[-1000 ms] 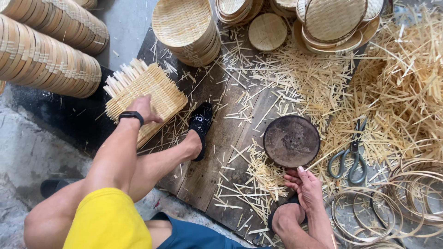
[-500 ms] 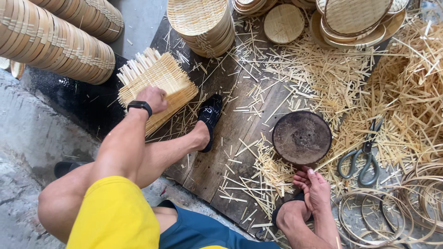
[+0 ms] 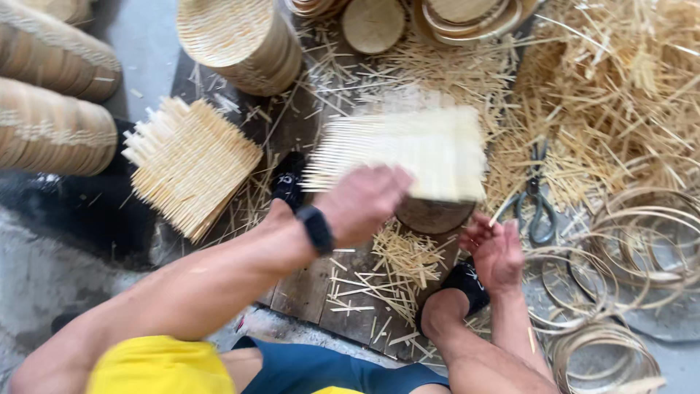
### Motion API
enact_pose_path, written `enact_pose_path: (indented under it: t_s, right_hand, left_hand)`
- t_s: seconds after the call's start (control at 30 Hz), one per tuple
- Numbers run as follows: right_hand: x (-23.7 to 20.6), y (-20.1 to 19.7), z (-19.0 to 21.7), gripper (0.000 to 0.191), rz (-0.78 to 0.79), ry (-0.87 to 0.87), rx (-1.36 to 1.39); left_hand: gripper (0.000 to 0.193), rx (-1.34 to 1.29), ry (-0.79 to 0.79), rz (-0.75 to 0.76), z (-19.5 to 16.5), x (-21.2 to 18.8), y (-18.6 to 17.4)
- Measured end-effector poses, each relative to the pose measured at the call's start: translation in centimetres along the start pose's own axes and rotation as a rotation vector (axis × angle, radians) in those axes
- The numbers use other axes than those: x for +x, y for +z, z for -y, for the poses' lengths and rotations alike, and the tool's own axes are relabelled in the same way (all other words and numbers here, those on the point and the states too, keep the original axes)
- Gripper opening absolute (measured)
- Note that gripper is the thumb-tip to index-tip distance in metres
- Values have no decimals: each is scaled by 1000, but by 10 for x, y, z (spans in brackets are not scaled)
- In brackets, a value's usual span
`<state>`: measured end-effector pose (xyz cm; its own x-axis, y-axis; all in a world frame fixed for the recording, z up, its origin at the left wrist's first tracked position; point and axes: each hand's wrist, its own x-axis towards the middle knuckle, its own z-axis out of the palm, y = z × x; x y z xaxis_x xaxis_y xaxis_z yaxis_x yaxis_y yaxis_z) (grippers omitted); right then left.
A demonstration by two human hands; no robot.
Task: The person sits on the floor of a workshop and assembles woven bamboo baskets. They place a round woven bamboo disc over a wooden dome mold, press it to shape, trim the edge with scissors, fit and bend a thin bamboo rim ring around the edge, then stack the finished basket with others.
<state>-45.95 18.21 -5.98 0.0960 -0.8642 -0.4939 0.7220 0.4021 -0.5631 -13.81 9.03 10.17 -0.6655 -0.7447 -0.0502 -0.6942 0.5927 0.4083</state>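
Here the left hand (image 3: 362,202) grips a square woven bamboo mat (image 3: 430,152), blurred, above a dark round block (image 3: 433,216). The right hand (image 3: 496,252) hangs half-open and empty just beside the block. Scissors (image 3: 536,201) lie right; a stack of mats (image 3: 189,164) left.

The woven mat (image 3: 423,149) is motion-blurred and hides most of the round block (image 3: 434,215) beneath it. Above the mat, the basket stacks (image 3: 240,36) are cut off by the top edge.
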Motion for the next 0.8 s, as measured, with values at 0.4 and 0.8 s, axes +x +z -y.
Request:
enact_pose_path:
  t_s: [0.4,0.8]
  right_hand:
    - [41,-11,-5,30,-319,-124,-574]
    - [32,-7,-5,28,-370,-51,-508]
  left_hand:
    - [73,-340,-606,-439,32,20,173]
    - [41,-1209,-989,-93,93,29,185]
